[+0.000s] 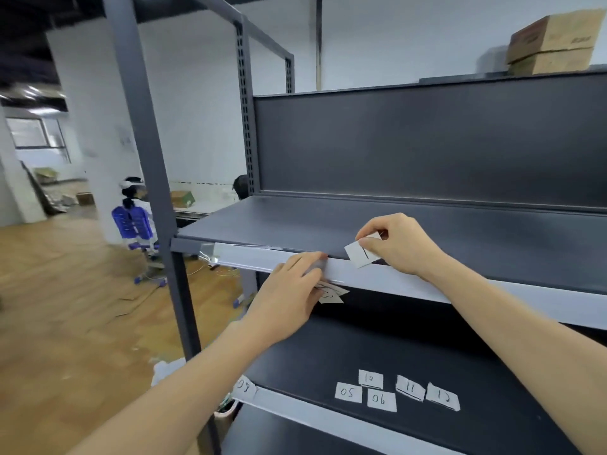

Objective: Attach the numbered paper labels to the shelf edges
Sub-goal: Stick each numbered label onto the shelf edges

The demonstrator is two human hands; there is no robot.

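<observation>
My right hand [399,243] pinches a white paper label [359,254] with a dark stroke on it, just above the white front edge [387,277] of the upper dark shelf. My left hand [289,295] rests with its fingertips on that same edge, further left, and holds a few more paper labels [331,294] under its fingers. Several loose labels lie on the lower shelf [328,353], numbered 05 [348,392], 06 [381,399], 10 [370,378], 11 [410,388] and 12 [442,396]. A label 08 [245,386] sits at the left end of the lower shelf's edge.
A grey upright post [144,152] stands at the shelf's left front corner. Cardboard boxes [555,44] sit on top of the unit at the right. Behind, on the wooden floor at the left, a person sits on a blue chair [133,221].
</observation>
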